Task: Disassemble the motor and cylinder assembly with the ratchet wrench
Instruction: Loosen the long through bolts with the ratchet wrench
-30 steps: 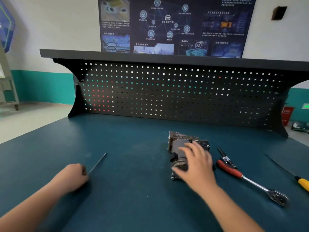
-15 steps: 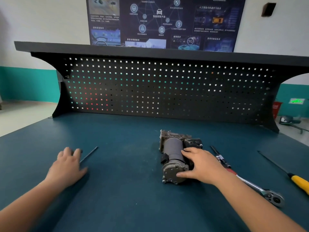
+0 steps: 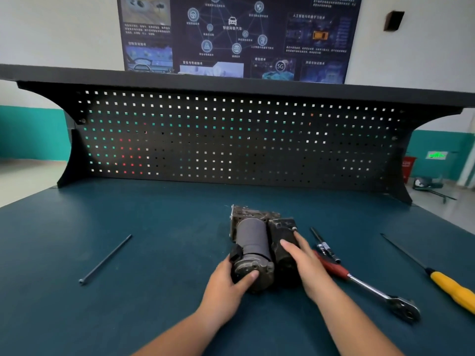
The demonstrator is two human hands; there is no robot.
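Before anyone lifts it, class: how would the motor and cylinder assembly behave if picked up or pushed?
Likely heavy for its size: the motor and cylinder assembly looks all metal, and the left hand and right hand are both on it. Its round barrel could roll, though the blocky side probably steadies it.

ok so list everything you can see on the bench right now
motor and cylinder assembly: one, dark grey metal, middle of the bench
ratchet wrench: one, red grip, steel head, right of the assembly
slim black tool: one, beside the wrench grip
screwdriver: one, yellow handle, far right
long bolt: one, dark, lying left
bench mat: one, dark teal
pegboard: one, black, behind the bench
poster: one, dark blue, on the wall
left hand: grips the assembly's near end
right hand: fingers laid straight on its right side
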